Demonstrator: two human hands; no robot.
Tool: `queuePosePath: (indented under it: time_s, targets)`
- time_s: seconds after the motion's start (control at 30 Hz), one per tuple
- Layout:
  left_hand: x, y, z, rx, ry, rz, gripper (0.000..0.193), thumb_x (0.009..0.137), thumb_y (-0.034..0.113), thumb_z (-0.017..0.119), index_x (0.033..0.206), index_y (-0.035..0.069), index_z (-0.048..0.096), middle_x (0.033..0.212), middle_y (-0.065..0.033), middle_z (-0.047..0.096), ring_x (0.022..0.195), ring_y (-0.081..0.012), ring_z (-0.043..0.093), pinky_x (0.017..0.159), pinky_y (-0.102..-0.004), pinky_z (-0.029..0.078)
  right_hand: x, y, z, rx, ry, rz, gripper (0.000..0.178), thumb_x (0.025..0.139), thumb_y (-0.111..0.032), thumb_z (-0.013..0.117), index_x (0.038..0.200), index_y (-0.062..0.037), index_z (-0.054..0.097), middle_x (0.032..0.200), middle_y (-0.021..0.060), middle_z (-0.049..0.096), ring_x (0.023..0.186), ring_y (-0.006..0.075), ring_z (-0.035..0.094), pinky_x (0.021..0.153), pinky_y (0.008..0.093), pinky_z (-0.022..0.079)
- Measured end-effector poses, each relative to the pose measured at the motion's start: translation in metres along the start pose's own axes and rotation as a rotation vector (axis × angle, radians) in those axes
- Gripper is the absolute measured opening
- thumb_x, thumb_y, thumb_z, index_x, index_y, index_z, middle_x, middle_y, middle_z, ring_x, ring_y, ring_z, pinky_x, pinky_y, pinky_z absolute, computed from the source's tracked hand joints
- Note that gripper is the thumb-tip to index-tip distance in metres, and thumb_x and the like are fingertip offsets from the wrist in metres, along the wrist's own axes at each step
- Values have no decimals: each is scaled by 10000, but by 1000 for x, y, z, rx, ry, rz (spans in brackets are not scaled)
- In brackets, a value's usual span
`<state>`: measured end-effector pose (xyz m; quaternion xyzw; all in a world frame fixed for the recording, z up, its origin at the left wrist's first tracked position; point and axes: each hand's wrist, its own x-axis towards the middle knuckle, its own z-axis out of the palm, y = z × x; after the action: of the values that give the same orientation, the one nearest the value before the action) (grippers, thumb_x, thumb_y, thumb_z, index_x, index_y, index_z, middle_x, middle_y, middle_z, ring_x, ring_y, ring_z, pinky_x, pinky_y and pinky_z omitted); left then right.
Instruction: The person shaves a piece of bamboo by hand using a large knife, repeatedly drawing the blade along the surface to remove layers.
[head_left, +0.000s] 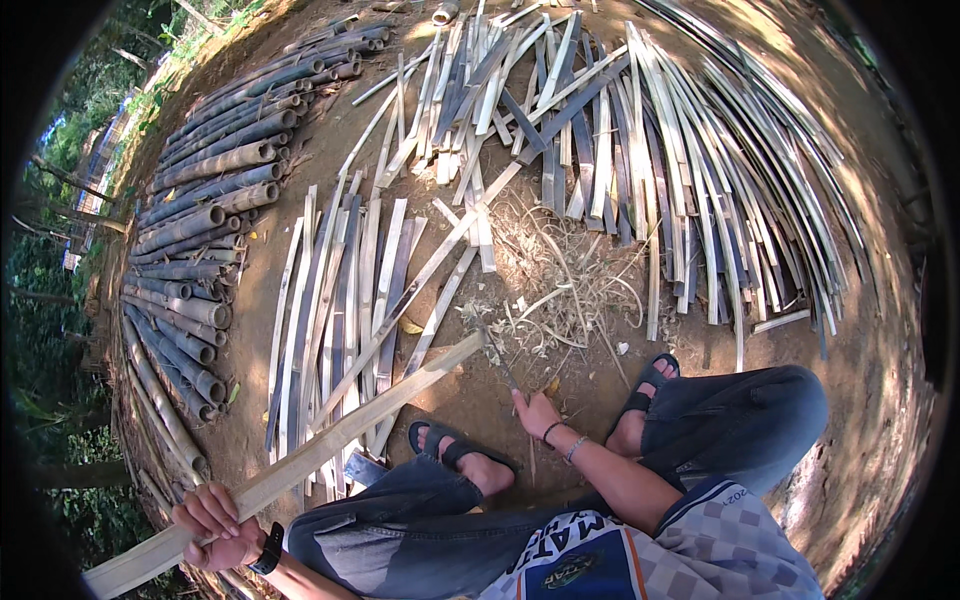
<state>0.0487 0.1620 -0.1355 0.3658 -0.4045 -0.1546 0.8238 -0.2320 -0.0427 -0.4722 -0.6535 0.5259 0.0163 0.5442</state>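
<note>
My left hand (218, 528) is wrapped round a long pale bamboo strip (350, 428) near its lower left end. The strip slants up to the right across my left leg, its far end in front of my left foot. Closed round the handle of a knife (499, 355), my right hand (540, 415) is low between my feet. The narrow dark blade points away and slightly left, close to the strip's far end; whether they touch, I cannot tell. My fingers hide most of the handle. Curly bamboo shavings (575, 290) lie on the ground beyond the blade.
Whole bamboo poles (215, 215) are stacked at the left. Split strips lie in a left bundle (345, 270), a crossed far heap (500, 75) and a wide fan (725, 200) on the right. My sandalled feet (470, 460) flank the knife hand. Trees (60, 370) stand beyond the poles.
</note>
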Motion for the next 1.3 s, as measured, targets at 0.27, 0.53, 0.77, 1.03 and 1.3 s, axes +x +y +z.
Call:
queuePosePath:
  time_s: [0.27,0.53,0.77,1.03,1.3]
  targets:
    - [1,-1,-1,-22,-43,-19,335,770,224,621,606,141,341,443,21,362,338,-74,356,403,-194,296,-6,-4,8,-9,-6,-73,611,938,-512,424,926,67,617,791,306,629,845,464,625,767,517,481]
    - [-1,-1,5,36,35,9,335,777,227,612,594,147,343,432,17,373,335,-67,365,393,-184,312,-8,-1,8,-26,45,-109,606,927,-512,437,920,65,624,833,321,631,864,483,617,788,522,487]
    - [-1,-2,3,55,76,25,327,783,233,606,607,149,344,430,20,367,336,-65,361,385,-176,314,-5,7,5,-88,41,-10,591,929,-508,439,898,55,616,827,318,629,855,481,614,762,535,487]
    - [-1,0,-1,48,65,6,331,788,240,599,603,146,341,434,16,370,342,-63,361,398,-183,312,0,20,-3,-127,-28,120,587,928,-513,445,937,49,611,866,321,627,876,484,607,778,535,482]
    - [1,-1,-2,17,20,5,305,808,237,577,639,133,345,478,9,346,372,-82,326,428,-211,284,7,29,2,-100,-5,80,627,933,-504,440,900,96,617,810,353,606,873,491,608,784,524,482]
